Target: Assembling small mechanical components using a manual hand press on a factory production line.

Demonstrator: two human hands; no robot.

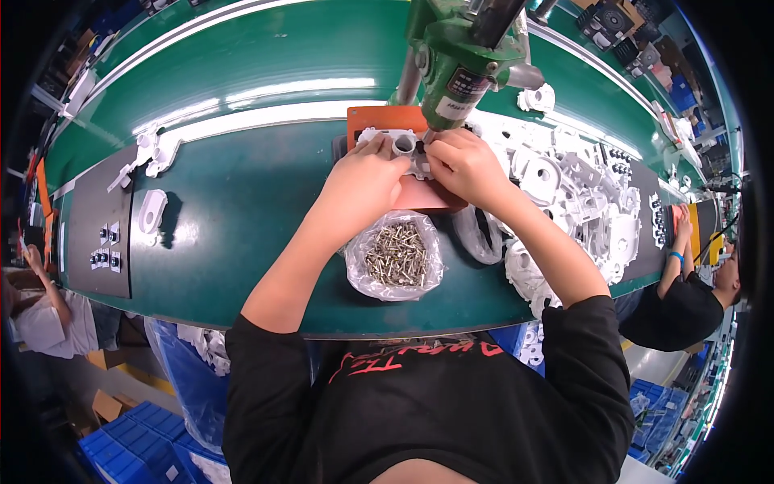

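A white plastic housing part [405, 145] with a round raised tube lies on an orange fixture [375, 118] under a green press-like machine [459, 68]. My left hand [367, 179] grips the near left side of the part, its fingers curled beside the tube. My right hand [462, 165] is closed in a pinch at the part's right side, directly below the machine's tip; what sits between those fingers is hidden. Close in front of the fixture, a clear plastic bag [360, 274] stands open, full of small metal screws [397, 254].
Many white plastic parts [576, 189] are heaped to the right. At left, white parts [151, 216] lie near a dark board [97, 210] with small black pieces. A green conveyor [266, 56] runs behind. Co-workers sit at left [60, 319] and right [673, 302]; blue crates [137, 444] stand below.
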